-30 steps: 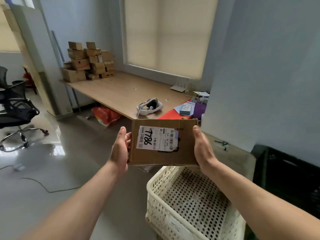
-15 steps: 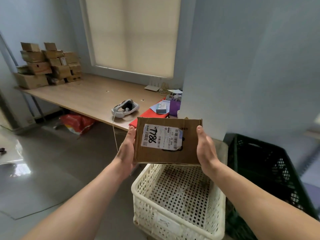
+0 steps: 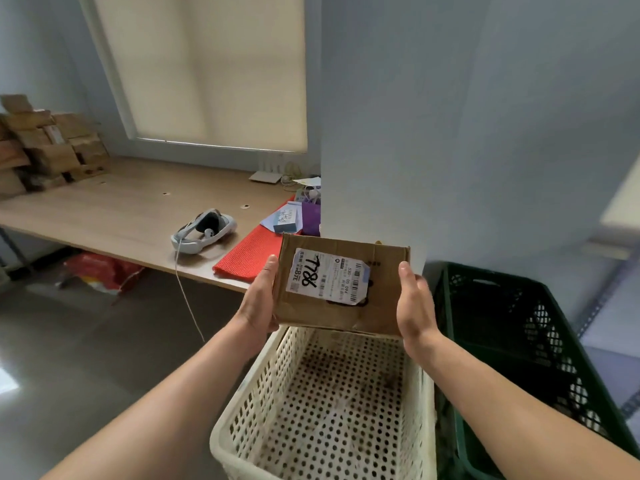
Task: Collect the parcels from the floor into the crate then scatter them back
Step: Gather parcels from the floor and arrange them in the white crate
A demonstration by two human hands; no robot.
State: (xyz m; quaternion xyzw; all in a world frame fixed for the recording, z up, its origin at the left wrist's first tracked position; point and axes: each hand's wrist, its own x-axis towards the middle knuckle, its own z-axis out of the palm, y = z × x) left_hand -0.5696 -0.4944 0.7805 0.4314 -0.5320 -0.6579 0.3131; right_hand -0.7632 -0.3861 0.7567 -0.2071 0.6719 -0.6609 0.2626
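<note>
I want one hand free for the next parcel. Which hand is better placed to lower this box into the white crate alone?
Right, probably. The right hand holds the parcel above the opening of the white crate, while the left hand sits out by its left rim.

Fingers of left grip (image 3: 258,303) and right grip (image 3: 414,303) are behind the parcel (image 3: 381,306); only thumbs and palms show. Label (image 3: 329,278) small print is too fine to read. Parcel covers the white crate's (image 3: 247,403) far rim; crate's near end is cut by the bottom edge. Green crate (image 3: 519,323) runs off lower right, inside too dark to tell. Box stack (image 3: 48,147) upper left is blurred, cut by the left edge. Red bag (image 3: 100,271) is half hidden under the worktop (image 3: 121,209). Purple bag (image 3: 310,218) sits partly behind the wall corner.
</note>
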